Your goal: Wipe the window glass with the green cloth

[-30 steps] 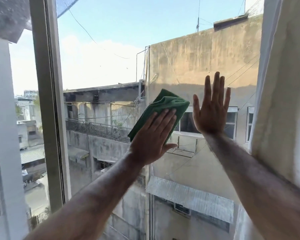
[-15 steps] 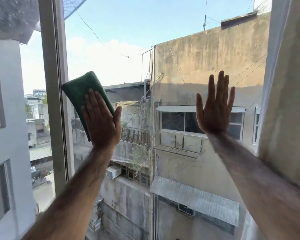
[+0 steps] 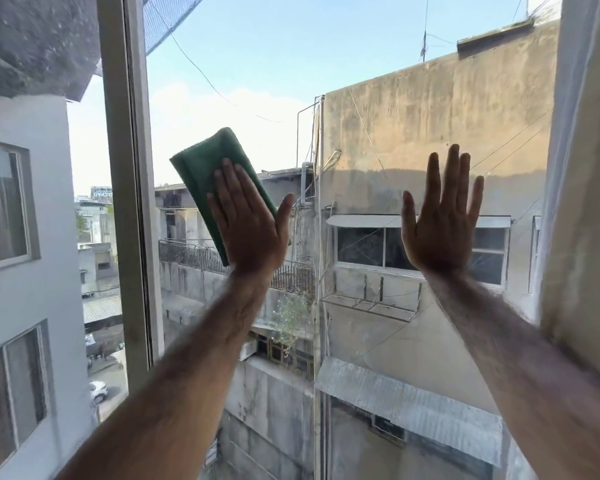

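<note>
Window glass [image 3: 378,116] fills most of the head view, and the green cloth [image 3: 210,174] lies folded flat against it, left of the pane's middle and just to the right of the upright frame post [image 3: 127,174]. The left hand [image 3: 248,225] presses the cloth to the pane with an open palm; its fingers [image 3: 229,188] lie straight and close together over the lower half of the cloth, the thumb splayed to the right, so nothing is clamped, only pinned by pressure. That flat hold likely spreads the push across the whole fold, which suits broad strokes rather than spot rubbing. The cloth's upper end juts out above the fingertips, tilted toward the upper left.

The right hand [image 3: 440,223] is bare and spread flat on the same pane, well apart from the cloth, fingers slightly fanned; it looks like a brace for leaning in.

A pale curtain [image 3: 589,168] hangs along the right edge and covers that strip of glass, so it would probably need pushing aside for wiping there. The frame post bounds any stroke on the left. Beyond the pane stand weathered concrete buildings [image 3: 430,126] and sky.
</note>
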{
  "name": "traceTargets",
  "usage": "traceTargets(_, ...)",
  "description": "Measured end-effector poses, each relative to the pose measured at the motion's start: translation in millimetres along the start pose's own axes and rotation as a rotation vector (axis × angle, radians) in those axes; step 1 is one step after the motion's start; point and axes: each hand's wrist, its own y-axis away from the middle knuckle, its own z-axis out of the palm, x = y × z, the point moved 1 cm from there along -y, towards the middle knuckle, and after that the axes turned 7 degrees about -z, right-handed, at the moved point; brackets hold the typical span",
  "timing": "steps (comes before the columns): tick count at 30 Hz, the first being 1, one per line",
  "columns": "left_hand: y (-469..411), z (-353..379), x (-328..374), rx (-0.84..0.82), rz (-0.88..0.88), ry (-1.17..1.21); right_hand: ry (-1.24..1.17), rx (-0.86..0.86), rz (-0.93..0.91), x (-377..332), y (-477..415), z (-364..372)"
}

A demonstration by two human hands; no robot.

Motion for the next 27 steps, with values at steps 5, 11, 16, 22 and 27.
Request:
traceTargets(5, 31, 4, 41, -0.016, 0.249, 0.100, 0.001, 0.018, -0.007, 0, 1, 0)
traceTargets(11, 39, -14, 6, -0.006, 0.516, 0.122, -0.003, 0.009, -0.011, -1, 1, -1)
traceTargets(16, -13, -35, 8, 0.041, 0.567, 0.171, 0.008, 0.000, -0.004, -2, 1, -2)
traceTargets(22, -29, -40, 5, -0.002, 0.370, 0.119, 0.014, 0.004, -0.015, 0, 2, -1)
traceTargets(27, -38, -54, 13, -0.139, 0.265, 0.135, 0.026, -0.032, -0.024, 1, 1, -1)
